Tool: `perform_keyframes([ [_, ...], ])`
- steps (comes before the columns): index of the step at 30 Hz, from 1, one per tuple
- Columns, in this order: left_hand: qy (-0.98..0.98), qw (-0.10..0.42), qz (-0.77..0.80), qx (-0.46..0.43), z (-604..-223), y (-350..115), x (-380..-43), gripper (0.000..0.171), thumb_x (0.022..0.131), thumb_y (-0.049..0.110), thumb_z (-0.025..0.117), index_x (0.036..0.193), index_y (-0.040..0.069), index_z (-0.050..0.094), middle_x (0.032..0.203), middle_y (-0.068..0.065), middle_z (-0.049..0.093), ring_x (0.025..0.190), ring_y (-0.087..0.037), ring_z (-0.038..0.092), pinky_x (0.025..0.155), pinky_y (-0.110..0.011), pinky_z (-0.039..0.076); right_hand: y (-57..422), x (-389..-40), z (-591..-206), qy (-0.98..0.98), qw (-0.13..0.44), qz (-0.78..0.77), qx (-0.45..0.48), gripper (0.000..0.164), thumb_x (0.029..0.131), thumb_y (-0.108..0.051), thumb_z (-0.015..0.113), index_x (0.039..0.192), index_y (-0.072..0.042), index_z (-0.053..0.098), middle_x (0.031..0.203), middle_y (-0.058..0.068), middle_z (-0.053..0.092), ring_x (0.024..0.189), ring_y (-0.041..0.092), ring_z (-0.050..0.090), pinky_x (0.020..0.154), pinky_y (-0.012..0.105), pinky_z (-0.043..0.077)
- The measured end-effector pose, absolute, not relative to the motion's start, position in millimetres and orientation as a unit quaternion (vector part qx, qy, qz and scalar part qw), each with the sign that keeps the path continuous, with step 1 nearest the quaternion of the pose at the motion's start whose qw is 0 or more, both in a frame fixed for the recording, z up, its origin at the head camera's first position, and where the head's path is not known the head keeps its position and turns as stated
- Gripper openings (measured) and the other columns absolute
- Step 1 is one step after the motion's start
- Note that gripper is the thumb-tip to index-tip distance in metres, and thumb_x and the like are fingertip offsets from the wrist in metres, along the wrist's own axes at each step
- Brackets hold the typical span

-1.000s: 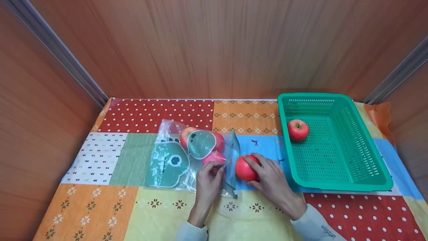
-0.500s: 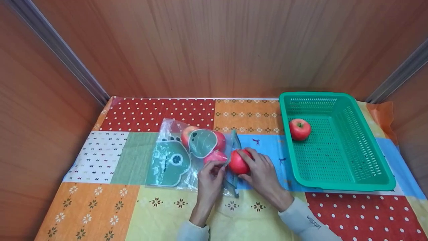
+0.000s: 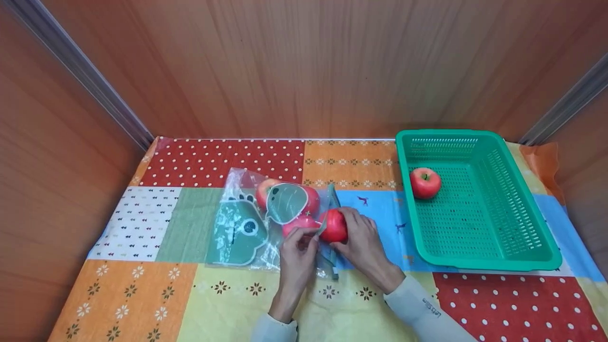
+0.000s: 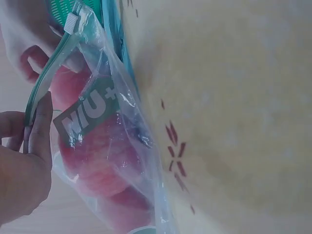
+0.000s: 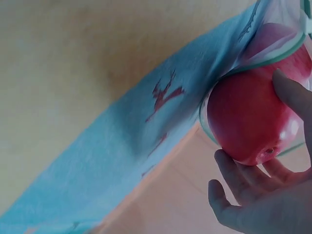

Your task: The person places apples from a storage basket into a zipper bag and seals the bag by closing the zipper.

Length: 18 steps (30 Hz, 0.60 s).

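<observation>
A clear zip bag (image 3: 275,247) with a green cartoon print lies on the cloth, several red apples inside it. My left hand (image 3: 297,256) pinches the green zip edge (image 4: 36,92) of its mouth between thumb and fingers and lifts it. In my right hand (image 3: 363,242) is a red apple (image 3: 335,225), gripped from the right side. The right wrist view has this apple (image 5: 253,117) partly within the mouth, under the raised edge, touching or close to an apple inside. A white slider (image 4: 71,23) sits on the zip.
A green plastic basket (image 3: 484,266) stands at the right with one apple (image 3: 425,183) against its left wall. The patchwork tablecloth (image 3: 142,294) covers the table. Wooden panels (image 3: 304,71) rise behind and at both sides.
My right hand has carried its apple leftward from beside the bag into the bag's mouth. The left hand keeps its pinch on the zip edge in nearly the same place.
</observation>
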State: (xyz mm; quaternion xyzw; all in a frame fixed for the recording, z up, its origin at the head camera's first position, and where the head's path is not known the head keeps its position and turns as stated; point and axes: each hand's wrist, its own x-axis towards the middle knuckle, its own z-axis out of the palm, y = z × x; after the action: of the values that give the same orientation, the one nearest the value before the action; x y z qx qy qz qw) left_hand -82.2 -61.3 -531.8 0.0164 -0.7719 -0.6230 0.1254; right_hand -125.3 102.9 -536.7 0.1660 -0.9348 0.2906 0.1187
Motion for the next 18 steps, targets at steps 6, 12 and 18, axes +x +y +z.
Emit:
perform_keyframes([
  [6,-0.773,0.113,-0.624,0.028,-528.9,-61.9,-83.5,0.022,0.095,-0.002,0.073,0.114,0.01,0.077,0.107,-0.004,0.073,0.088,-0.018,0.068,0.081,-0.023,0.059,90.0,-128.1,-538.8,-0.921,0.096,0.346,0.154,0.071,0.075,-0.009,0.097,0.137,-0.006,0.061,0.134,0.015,0.056,0.123,0.037,0.06,0.104,0.055,0.055],
  [12,-0.774,0.113,-0.622,0.025,-528.9,-62.2,-84.5,0.023,0.095,-0.002,0.074,0.114,0.01,0.078,0.108,-0.004,0.073,0.089,-0.018,0.067,0.08,-0.023,0.059,86.9,-127.2,-538.0,-0.915,0.064,0.371,0.143,0.075,0.078,-0.006,0.094,0.142,-0.007,0.056,0.137,0.012,0.054,0.13,0.031,0.058,0.107,0.049,0.054],
  [18,-0.779,0.121,-0.614,0.024,-530.3,-61.6,-84.0,0.021,0.095,-0.002,0.074,0.112,0.009,0.078,0.104,-0.003,0.073,0.086,-0.016,0.067,0.079,-0.024,0.059,88.7,-123.5,-538.8,-0.927,0.071,0.35,0.114,0.076,0.078,-0.011,0.095,0.142,-0.005,0.055,0.132,0.014,0.058,0.125,0.033,0.062,0.104,0.051,0.056],
])
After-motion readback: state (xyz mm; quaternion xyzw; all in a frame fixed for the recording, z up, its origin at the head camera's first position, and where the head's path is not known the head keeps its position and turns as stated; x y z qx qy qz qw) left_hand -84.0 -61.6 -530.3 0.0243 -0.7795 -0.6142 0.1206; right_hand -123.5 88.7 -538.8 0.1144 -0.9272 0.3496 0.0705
